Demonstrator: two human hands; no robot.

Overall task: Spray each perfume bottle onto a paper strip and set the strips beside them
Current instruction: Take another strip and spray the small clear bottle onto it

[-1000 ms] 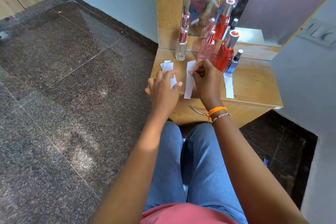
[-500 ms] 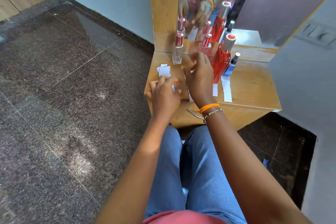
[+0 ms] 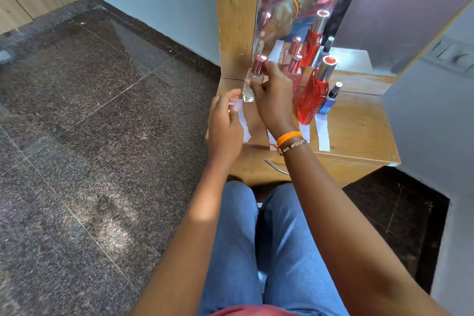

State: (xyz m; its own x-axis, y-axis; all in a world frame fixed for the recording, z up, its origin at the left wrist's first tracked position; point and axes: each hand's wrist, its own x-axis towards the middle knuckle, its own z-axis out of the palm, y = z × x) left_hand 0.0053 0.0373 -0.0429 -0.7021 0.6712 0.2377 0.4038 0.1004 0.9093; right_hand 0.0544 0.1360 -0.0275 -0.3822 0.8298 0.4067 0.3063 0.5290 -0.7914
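Right hand (image 3: 272, 100) wraps the small clear glass perfume bottle w/ rose-metallic cap (image 3: 254, 79) at far-left of the wooden tabletop (image 3: 359, 131), left hand (image 3: 225, 126) loosely open nearby; glass prob. slick, fragile, so grip the body, not cap.

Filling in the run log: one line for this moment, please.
right hand: grip on clear bottle | left hand: open, by paper strip | red bottle: upright
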